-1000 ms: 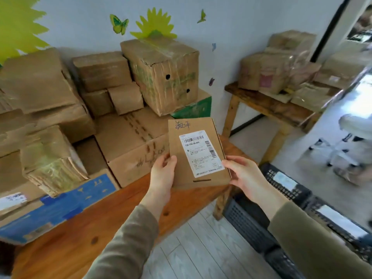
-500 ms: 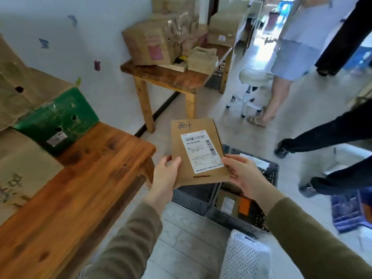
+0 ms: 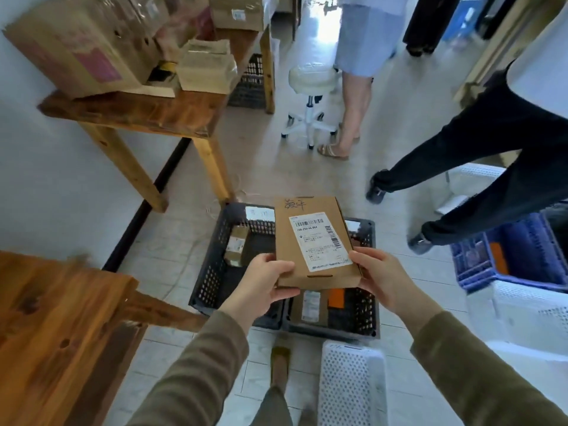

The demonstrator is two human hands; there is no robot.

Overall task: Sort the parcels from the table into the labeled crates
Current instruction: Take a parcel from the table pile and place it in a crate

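A flat brown cardboard parcel (image 3: 313,241) with a white shipping label and handwriting at its top is held level above two dark crates. My left hand (image 3: 261,281) grips its near left corner and my right hand (image 3: 381,278) grips its near right corner. The left dark crate (image 3: 212,272) holds one small brown box (image 3: 236,245) and has a white label on its far rim. The right dark crate (image 3: 359,318) holds a labelled parcel and an orange item, partly hidden by the held parcel.
The wooden table (image 3: 55,318) I took the parcel from is at lower left. A second wooden table (image 3: 144,112) with boxes stands against the wall. A white stool (image 3: 310,87), two people's legs, a blue crate (image 3: 507,256) and white baskets (image 3: 350,382) stand around.
My view has swung from the table of boxes to the floor crates. The parcel, still held in both hands, now hangs over the two dark crates.
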